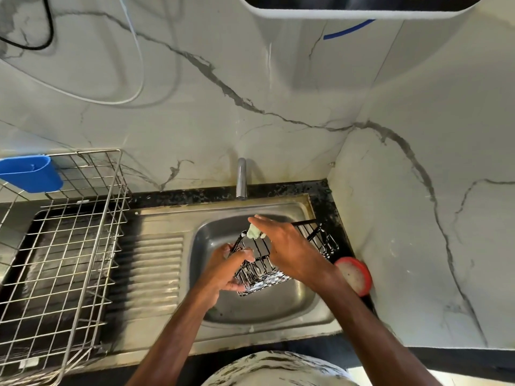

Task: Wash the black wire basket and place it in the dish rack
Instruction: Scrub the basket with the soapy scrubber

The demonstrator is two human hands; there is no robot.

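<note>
The black wire basket point(257, 277) hangs tilted over the steel sink bowl point(292, 307), soapy foam clinging to its wires. My left hand point(227, 270) grips its near left corner, fingers curled round the rim. My right hand point(284, 247) reaches over the basket's top and pinches a pale green scrub pad point(253, 232) against the far rim. The steel wire dish rack point(61, 246) stands on the counter to the left of the sink.
A tap point(241, 178) rises behind the sink. A red round dish of soap point(355, 275) sits at the sink's right edge by the wall. A blue plastic holder point(29, 174) hangs on the rack's back. The ribbed drainboard point(156, 274) lies between rack and bowl.
</note>
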